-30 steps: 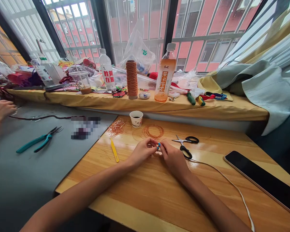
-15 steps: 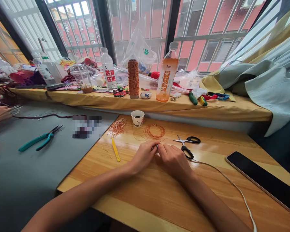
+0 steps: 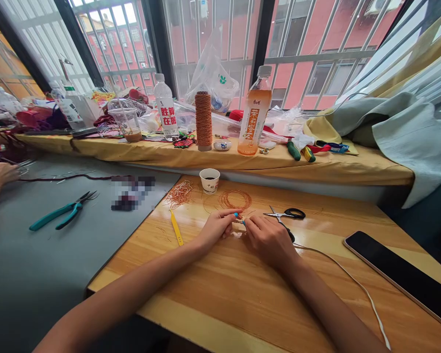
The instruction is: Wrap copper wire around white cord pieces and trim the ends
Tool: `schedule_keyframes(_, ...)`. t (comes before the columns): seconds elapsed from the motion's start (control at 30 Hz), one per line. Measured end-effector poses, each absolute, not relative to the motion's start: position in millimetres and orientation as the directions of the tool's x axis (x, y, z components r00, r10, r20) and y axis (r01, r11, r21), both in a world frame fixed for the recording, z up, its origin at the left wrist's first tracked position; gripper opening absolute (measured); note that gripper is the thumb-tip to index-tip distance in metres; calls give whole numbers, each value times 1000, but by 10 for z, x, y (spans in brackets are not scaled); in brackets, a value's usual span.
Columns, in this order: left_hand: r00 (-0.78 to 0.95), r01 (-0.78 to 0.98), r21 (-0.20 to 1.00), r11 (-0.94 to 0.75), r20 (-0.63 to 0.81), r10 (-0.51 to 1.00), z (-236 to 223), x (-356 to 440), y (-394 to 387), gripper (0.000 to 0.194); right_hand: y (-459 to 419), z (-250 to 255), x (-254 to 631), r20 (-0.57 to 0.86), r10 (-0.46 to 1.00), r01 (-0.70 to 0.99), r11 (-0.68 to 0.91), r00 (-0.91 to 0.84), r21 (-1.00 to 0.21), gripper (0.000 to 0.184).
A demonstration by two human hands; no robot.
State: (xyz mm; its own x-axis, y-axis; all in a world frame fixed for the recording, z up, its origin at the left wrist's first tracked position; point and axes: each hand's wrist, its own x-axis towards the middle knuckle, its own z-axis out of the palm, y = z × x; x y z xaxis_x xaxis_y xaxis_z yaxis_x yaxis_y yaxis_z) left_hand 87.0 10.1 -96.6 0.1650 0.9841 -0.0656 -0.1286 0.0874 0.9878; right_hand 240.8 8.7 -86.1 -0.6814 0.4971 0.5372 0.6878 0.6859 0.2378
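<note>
Over the wooden table point(image 3: 220, 294), my left hand point(image 3: 217, 226) is closed in a pinch, its blue-nailed fingertips pressed together. My right hand point(image 3: 269, 239) pinches just to the right of it, with a small gap between the two. A small, thin brownish thing spans the fingertips, too fine to make out. Beyond my hands lies a loose coil of orange cord point(image 3: 235, 199). Black-handled scissors point(image 3: 295, 213) lie open beside my right hand, which partly hides them. Yellow tweezers point(image 3: 176, 228) rest left of my left hand.
A paper cup point(image 3: 209, 181) of dark liquid stands behind, near cord scraps point(image 3: 180, 194). A phone point(image 3: 400, 274) and white cable point(image 3: 356, 280) lie right. Teal pliers point(image 3: 64, 211) and another person's hand point(image 3: 2, 172) are left. The ledge holds a cord spool point(image 3: 203, 120) and bottles point(image 3: 255, 113).
My hands have drawn slightly apart, the right shifting a little to the right and covering more of the scissors. A gap now shows between the fingertips.
</note>
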Motion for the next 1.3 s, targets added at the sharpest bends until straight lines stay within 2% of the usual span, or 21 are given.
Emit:
schedule_keyframes(0.13, 146, -3, 1000, 26, -25, 989, -1023, 797, 201, 39, 100, -819, 2424, 502, 452, 632, 725, -737, 275, 19)
schedule_keyframes(0.2, 131, 165, 979, -116, 95, 987, -1038, 729, 261, 34, 103, -814, 2429, 480, 446, 611, 743, -755, 272, 20)
schedule_keyframes(0.27, 170, 358, 878, -319, 275, 946, -1042, 657, 308, 31, 104, -825, 2431, 460, 465, 601, 771, -757, 210, 21)
schedule_keyframes(0.33, 258, 501, 728, -468, 391, 884, -1043, 596, 327, 31, 103, -843, 2429, 444, 517, 592, 805, -731, 37, 23)
schedule_keyframes(0.4, 320, 584, 623, -520, 412, 853, -1039, 552, 319, 32, 100, -853, 2420, 446, 596, 550, 798, -667, -245, 23)
schedule_keyframes(0.47, 349, 647, 559, -519, 388, 853, -1027, 528, 295, 30, 92, -843, 2400, 440, 701, 443, 703, -561, -556, 23)
schedule_keyframes(0.53, 369, 704, 499, -505, 350, 861, -1004, 520, 266, 28, 75, -815, 2368, 371, 805, 262, 525, -463, -810, 23)
schedule_keyframes(0.6, 394, 743, 443, -502, 317, 863, -976, 525, 243, 29, 49, -788, 2329, 265, 870, 46, 312, -415, -949, 23)
schedule_keyframes(0.7, 419, 743, 429, -513, 299, 857, -946, 542, 235, 31, 26, -779, 2281, 163, 904, -203, 87, -395, -975, 17)
schedule_keyframes(0.8, 409, 659, 535, -528, 334, 849, -925, 549, 261, 26, 60, -810, 2288, 112, 930, -357, -22, -350, -934, 12)
schedule_keyframes(0.87, 405, 515, 693, -505, 322, 856, -897, 549, 278, 20, 113, -839, 2327, 82, 951, -431, -57, -298, -900, 12)
schedule_keyframes(0.93, 415, 291, 876, -384, 246, 876, -854, 555, 277, 17, 167, -866, 2372, 44, 967, -461, -80, -252, -884, 12)
schedule_keyframes(1.0, 430, 43, 980, -197, 160, 889, -811, 578, 247, 18, 196, -885, 2394, 10, 969, -451, -105, -246, -886, 13)
schedule_keyframes(1.07, 433, -189, 981, -42, 121, 893, -783, 624, 194, 17, 186, -893, 2376, -14, 960, -426, -138, -280, -894, 15)
schedule_keyframes(1.17, 465, -438, 892, 113, 117, 878, -784, 716, 104, 14, 116, -872, 2302, -44, 941, -419, -190, -335, -888, 15)
schedule_keyframes(1.3, 542, -517, 819, 249, 88, 836, -782, 789, 37, 17, 41, -800, 2273, -18, 934, -462, -192, -356, -866, 20)
